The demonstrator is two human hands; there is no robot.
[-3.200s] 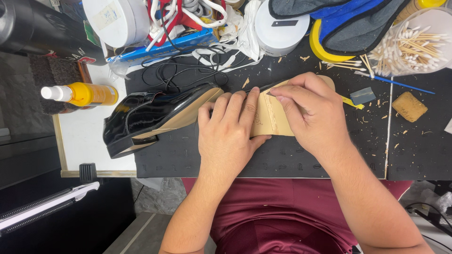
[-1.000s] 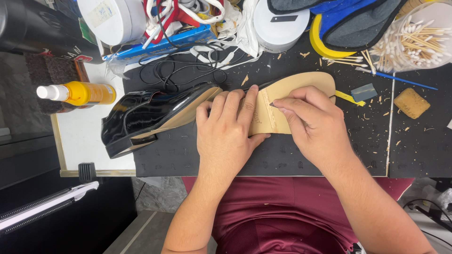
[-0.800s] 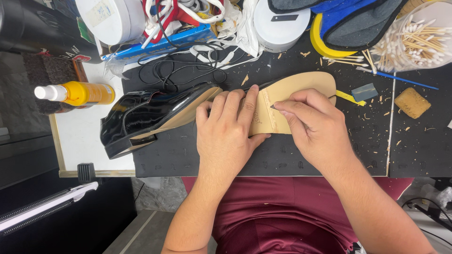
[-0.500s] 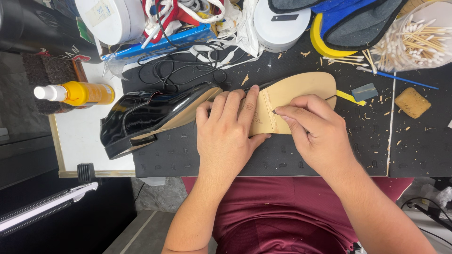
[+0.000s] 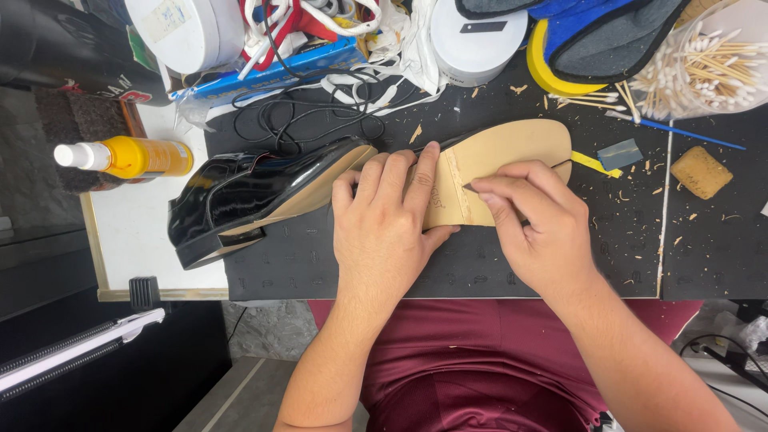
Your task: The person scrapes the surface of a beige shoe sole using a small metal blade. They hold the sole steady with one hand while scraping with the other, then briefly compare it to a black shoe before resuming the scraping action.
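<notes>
Left hand [image 5: 392, 232] lies flat, grip open, fingers spread, pressing the tan leather shoe sole [image 5: 496, 164] onto the black rubber worktop mat [image 5: 480, 264]. Right hand [image 5: 536, 224] has its grip pinched shut on a small thin blade [image 5: 468, 189] (mostly hidden), tip touching the sole's seam. Glossy black dress shoe [image 5: 256, 196] lies just left of the sole. Clear tub [image 5: 704, 64] w/ cotton swabs sits top right; yellow spray bottle [image 5: 128, 157] at far left.
</notes>
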